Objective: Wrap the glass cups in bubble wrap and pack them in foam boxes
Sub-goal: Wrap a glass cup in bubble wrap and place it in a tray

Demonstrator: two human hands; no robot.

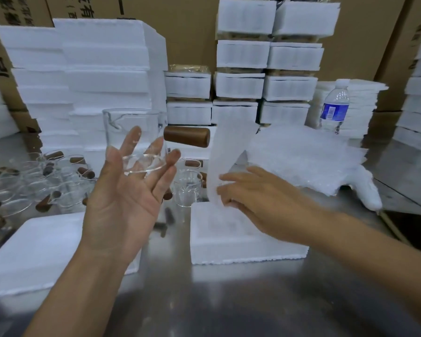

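My left hand [129,190] is raised palm up, its spread fingertips around the base of a clear glass cup [134,132] whose brown wooden handle [186,136] sticks out to the right. My right hand [250,193] pinches a white strip of bubble wrap [226,152] that stands upright just right of the cup. Below it lies an open foam box [241,237] on the steel table. More sheets of bubble wrap [301,156] are piled behind my right hand.
Several glass cups with wooden handles [46,181] crowd the table's left side. A foam lid [34,246] lies front left. Stacks of foam boxes [241,86] and foam slabs [83,81] fill the back. A water bottle [334,105] stands at the right.
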